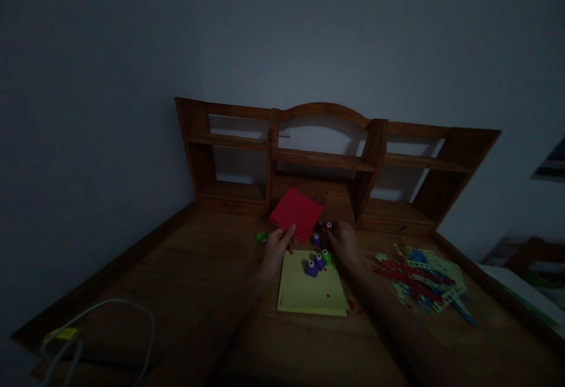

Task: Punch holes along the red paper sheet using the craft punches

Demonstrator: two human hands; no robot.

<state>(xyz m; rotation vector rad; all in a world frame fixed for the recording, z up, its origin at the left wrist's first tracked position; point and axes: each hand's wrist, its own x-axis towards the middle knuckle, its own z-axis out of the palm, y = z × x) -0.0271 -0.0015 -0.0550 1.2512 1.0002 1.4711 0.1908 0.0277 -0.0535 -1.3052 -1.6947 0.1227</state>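
My left hand [277, 249] pinches the lower edge of a red paper sheet [296, 210], held up at a tilt. Small holes run along the sheet's lower edges. My right hand [346, 241] has its fingers closed on a small dark red paper punch [328, 227] with a round white eye. Another dark punch [320, 224] is just left of it, and a purple punch [316, 239] lies nearer me. Two purple punches [311, 267] and a green punch [326, 256] rest on a stack of yellow paper [311, 293], with red paper dots scattered about.
A bright green piece [261, 237] lies left of my left hand. To the right is a pile of cut coloured paper strips [424, 281]. A wooden shelf unit [322, 156] stands at the back of the desk [198, 275]. A white cable [150, 322] loops at front left.
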